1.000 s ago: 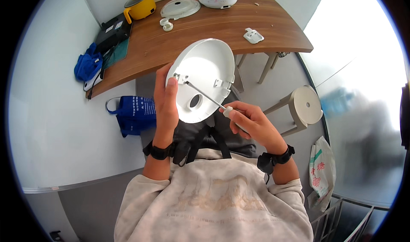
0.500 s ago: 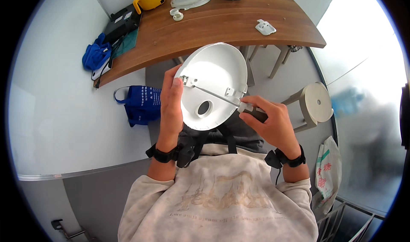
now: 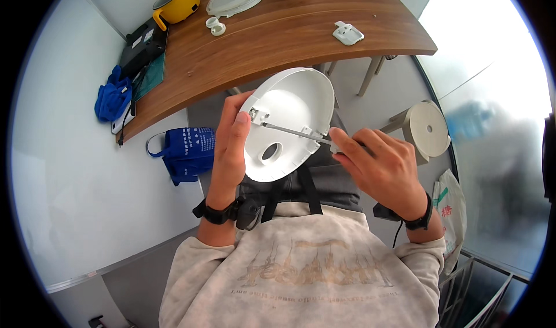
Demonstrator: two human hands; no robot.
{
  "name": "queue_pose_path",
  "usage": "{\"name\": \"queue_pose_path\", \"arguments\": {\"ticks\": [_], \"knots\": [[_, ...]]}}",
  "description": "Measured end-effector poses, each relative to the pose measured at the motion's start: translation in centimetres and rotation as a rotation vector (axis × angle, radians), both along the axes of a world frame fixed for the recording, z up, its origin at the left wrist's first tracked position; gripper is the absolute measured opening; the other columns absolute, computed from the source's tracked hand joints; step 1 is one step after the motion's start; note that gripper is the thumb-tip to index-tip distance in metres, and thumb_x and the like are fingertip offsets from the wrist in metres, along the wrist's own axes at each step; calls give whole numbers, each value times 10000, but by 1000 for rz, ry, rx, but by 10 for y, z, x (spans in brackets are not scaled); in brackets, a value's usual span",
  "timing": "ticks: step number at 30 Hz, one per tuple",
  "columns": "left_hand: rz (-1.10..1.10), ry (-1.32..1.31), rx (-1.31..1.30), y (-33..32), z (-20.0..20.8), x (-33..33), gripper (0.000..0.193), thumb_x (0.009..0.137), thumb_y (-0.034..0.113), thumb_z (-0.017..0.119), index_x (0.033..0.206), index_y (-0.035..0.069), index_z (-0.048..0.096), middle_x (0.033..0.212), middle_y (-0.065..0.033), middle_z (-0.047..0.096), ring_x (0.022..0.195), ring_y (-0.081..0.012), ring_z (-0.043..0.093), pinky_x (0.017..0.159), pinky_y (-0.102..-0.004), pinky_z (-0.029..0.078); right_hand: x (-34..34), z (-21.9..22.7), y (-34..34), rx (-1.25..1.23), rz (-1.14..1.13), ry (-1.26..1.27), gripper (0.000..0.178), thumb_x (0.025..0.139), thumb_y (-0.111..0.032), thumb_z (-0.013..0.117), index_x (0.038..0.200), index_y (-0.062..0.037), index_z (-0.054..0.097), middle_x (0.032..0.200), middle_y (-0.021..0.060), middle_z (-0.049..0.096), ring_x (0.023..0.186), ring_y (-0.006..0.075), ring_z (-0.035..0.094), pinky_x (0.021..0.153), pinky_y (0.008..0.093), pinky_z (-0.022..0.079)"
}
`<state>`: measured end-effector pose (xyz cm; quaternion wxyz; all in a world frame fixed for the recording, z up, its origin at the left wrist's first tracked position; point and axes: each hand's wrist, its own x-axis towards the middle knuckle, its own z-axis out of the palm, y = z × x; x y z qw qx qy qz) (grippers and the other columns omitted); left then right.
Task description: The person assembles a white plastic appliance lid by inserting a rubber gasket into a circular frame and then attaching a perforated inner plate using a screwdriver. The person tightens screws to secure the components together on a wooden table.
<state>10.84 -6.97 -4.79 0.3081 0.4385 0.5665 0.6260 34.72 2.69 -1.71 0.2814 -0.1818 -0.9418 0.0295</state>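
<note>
Gripping the white plastic lid (image 3: 289, 125) by its rim above the lap, the left hand (image 3: 230, 140) wraps fingers around it; right hand (image 3: 379, 166) fingers pinch a screwdriver (image 3: 292, 132). Probably light, rigid, smooth: hold at edges

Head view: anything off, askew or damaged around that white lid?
No damage or spill shows. The white lid is held tilted in the left hand while the right hand works a screwdriver at its hinge. Loose white parts lie scattered on the wooden table, and a blue bag sits on the floor.
</note>
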Motion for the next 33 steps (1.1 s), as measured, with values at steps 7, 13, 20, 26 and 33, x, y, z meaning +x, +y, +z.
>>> {"name": "queue_pose_path", "arguments": {"ticks": [7,13,20,26,33], "knots": [[-128,-66,-54,11,2,-9,405,1011,333,401,1247,28,525,1097,-75,603,1016,-131,544,898,-263,414,-5,-4,34,178,68,-36,426,708,-167,767,1122,-137,674,765,-7,500,617,112,521,498,257,453],[-35,-33,-55,17,-8,-25,426,999,357,410,1234,22,527,1088,-82,598,1007,-142,539,890,-274,412,-23,-12,24,-124,63,-55,379,790,-156,755,1146,-96,640,718,10,489,561,132,532,451,284,433],[88,25,-20,20,-11,-35,468,980,387,420,1238,10,520,1130,-114,585,1043,-167,530,921,-300,400,-46,-34,-5,-805,45,80,283,906,-158,675,1148,-27,609,720,66,643,458,219,499,445,326,405],[137,41,59,23,-10,-38,498,974,386,434,1268,-11,501,1160,-132,582,1082,-176,539,951,-305,401,-53,-27,9,-2009,176,126,282,1006,-223,557,1163,6,602,668,-23,559,540,34,427,480,224,328],[143,-65,21,21,-23,-51,575,952,484,452,1272,7,478,1204,-152,582,1129,-216,583,936,-339,476,-60,-42,10,-1376,49,100,293,938,-212,654,1147,-7,637,726,39,623,556,71,504,521,234,400]]}}
